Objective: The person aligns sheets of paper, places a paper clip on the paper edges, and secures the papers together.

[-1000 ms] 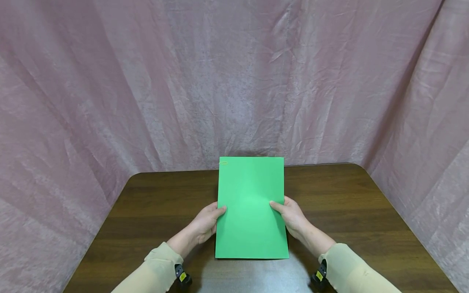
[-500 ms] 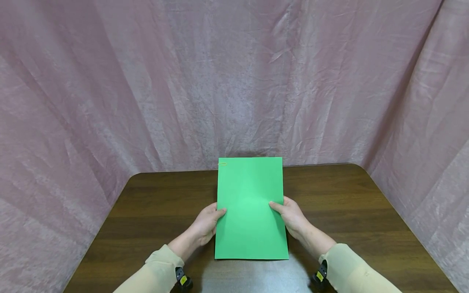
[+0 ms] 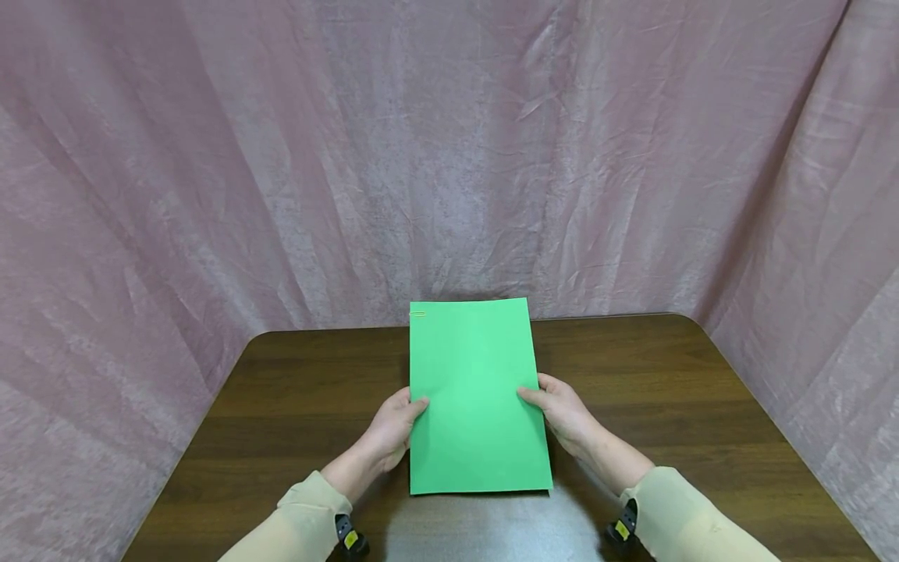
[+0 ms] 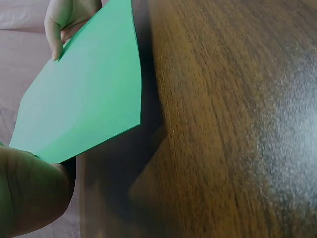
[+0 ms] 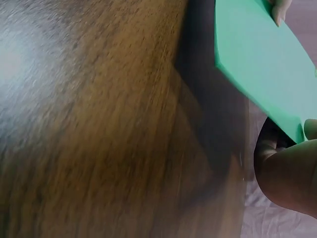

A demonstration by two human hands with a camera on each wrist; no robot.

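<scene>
Both hands hold a portrait-format piece of green paper above the table, tilted toward the head camera. A small yellowish paper clip sits at its upper left corner. My left hand grips the left edge below mid-height, thumb on the front face and fingers behind. On the opposite edge my right hand pinches the paper the same way. The fingers behind the paper are mostly hidden in the head view. From the left wrist view, the paper's lower corner hangs over the wood, with a dark shadow beneath.
Under the paper is a dark brown wooden table with rounded far corners. A pinkish velvet curtain hangs behind it and along the sides. Glare shows on the near tabletop. Black devices with yellow labels are strapped at both wrists, below pale green sleeves.
The paper has shifted a little left and leans slightly left at its top. Its lower edge has tipped up a bit on the right. Both hands keep their grip.
</scene>
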